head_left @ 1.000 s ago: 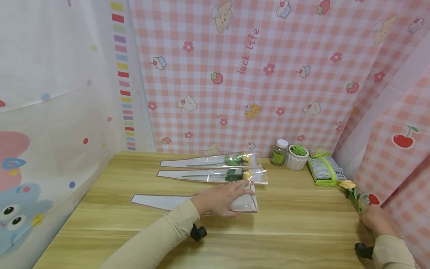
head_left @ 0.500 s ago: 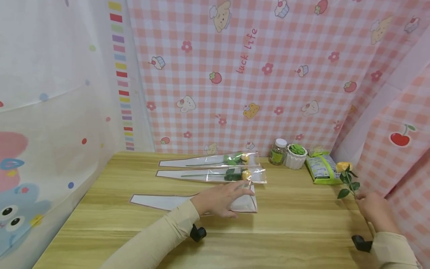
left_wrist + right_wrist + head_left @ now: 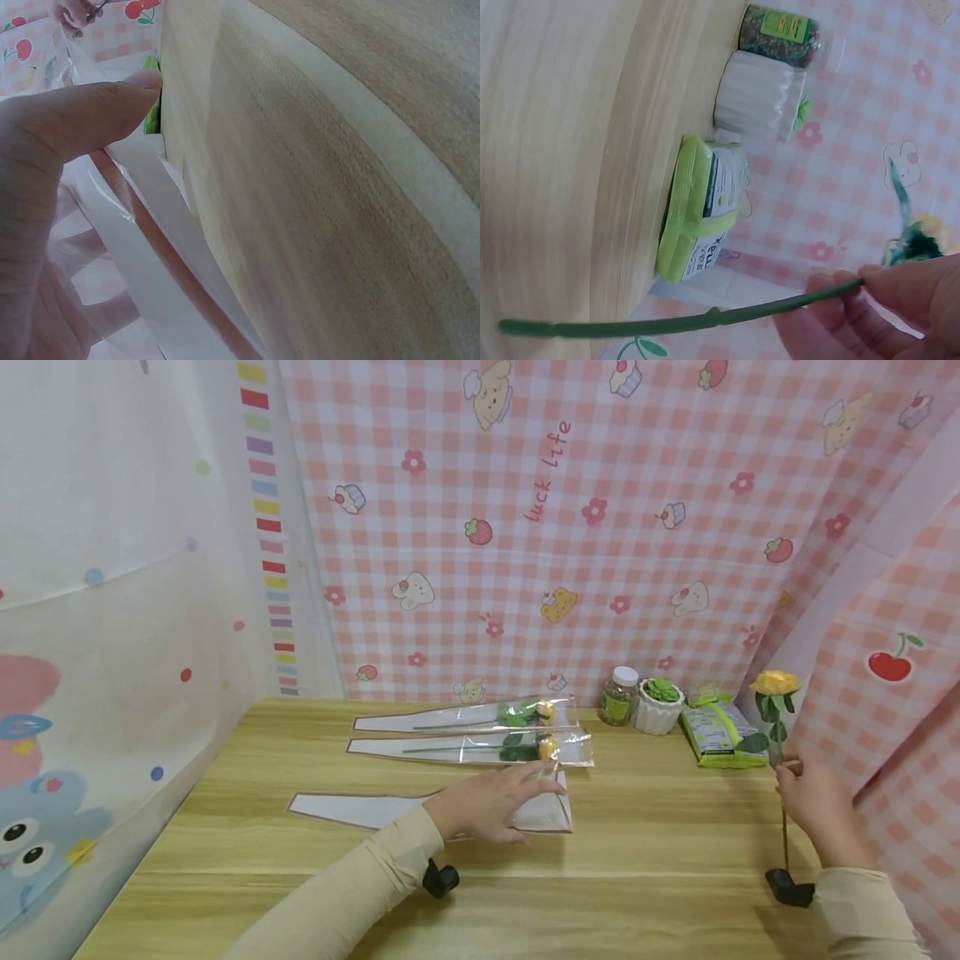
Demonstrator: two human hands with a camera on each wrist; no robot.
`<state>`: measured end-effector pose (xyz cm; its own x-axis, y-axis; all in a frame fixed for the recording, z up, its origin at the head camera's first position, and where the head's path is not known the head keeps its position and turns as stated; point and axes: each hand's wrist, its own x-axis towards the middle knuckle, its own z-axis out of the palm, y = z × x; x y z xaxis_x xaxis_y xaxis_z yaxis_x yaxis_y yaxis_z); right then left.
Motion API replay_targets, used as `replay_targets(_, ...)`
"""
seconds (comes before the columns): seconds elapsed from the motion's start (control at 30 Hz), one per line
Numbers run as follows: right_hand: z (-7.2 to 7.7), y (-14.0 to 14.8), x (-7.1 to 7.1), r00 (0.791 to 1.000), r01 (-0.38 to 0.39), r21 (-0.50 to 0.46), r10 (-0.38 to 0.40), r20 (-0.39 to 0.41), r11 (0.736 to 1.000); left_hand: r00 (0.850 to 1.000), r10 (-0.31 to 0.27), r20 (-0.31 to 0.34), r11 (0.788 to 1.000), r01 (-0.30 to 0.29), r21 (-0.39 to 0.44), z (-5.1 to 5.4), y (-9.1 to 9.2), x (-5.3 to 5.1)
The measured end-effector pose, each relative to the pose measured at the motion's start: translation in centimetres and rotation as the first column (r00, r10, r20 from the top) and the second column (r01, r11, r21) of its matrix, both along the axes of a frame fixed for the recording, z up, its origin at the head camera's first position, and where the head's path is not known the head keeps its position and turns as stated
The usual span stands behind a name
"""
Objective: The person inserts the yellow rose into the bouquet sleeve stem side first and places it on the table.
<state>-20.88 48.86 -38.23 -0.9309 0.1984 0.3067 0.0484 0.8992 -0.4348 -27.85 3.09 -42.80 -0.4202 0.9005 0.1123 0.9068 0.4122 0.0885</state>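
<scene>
My right hand (image 3: 813,802) pinches the green stem of a yellow artificial rose (image 3: 777,683) between thumb and fingertips. The rose stands upright in the head view, its bloom above the hand and its stem (image 3: 645,328) running down below. My left hand (image 3: 491,802) spans the wide end of a flat, clear-fronted flower sleeve (image 3: 352,808), thumb on the near edge and fingers toward the far edge. In the left wrist view the fingers show through the film, with the thumb (image 3: 105,112) across the sleeve's brown-bordered edge (image 3: 161,240). The hand covers part of the sleeve.
Behind the left hand lie two sleeves, a nearer sleeve (image 3: 375,747) and a farther sleeve (image 3: 382,724), each holding a yellow rose. Along the back stand a jar (image 3: 618,697), a white potted succulent (image 3: 658,710) and a green packet (image 3: 720,735). Curtains border the wooden table (image 3: 637,893).
My right hand has raised the rose from the table's right side and moved slightly left, tilting the bloom upright. The left hand stays on the sleeve.
</scene>
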Motion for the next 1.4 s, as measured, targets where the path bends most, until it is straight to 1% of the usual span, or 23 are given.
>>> replay_targets(0.1,0.0,-0.6,0.0,0.998,0.011,-0.035,-0.014,-0.067,0.999,1.000,-0.001,0.003,1.000,0.001,0.005,0.0,0.0,-0.1)
replay_targets(0.27,0.1,-1.2,-0.2,0.990,0.062,-0.095,-0.073,-0.118,0.994,1.000,-0.004,0.013,1.000,0.004,-0.002,0.3,0.0,-0.2)
replay_targets(0.43,0.2,-1.4,-0.7,0.977,0.102,-0.149,-0.127,-0.169,0.983,1.000,-0.005,0.000,1.000,0.005,-0.011,0.6,0.1,-0.2)
replay_targets(0.67,0.2,-2.0,-1.2,0.952,0.126,-0.233,-0.183,-0.246,0.964,1.000,-0.007,-0.016,1.000,0.007,-0.008,0.6,0.2,-0.5)
replay_targets(0.83,0.4,-2.4,-1.4,0.946,0.151,-0.241,-0.210,-0.246,0.959,1.000,-0.001,-0.003,1.000,0.001,0.001,0.7,0.2,-0.6)
replay_targets(1.03,0.6,-2.8,-1.5,0.952,0.115,-0.270,-0.184,-0.246,0.956,1.000,-0.005,0.002,1.000,0.005,0.006,0.8,0.2,-0.7)
replay_targets(1.23,0.6,-3.3,-1.3,0.946,0.135,-0.311,-0.216,-0.242,0.941,1.000,-0.010,0.005,1.000,0.010,0.020,0.6,0.3,-0.6)
replay_targets(1.3,0.6,-3.4,-1.1,0.946,0.129,-0.335,-0.217,-0.239,0.933,1.000,-0.011,0.012,1.000,0.011,0.025,0.4,0.4,-0.6)
replay_targets(1.4,0.9,-3.7,-1.1,0.950,0.111,-0.362,-0.206,-0.235,0.925,1.000,-0.009,0.021,1.000,0.008,0.029,0.6,0.5,-0.6)
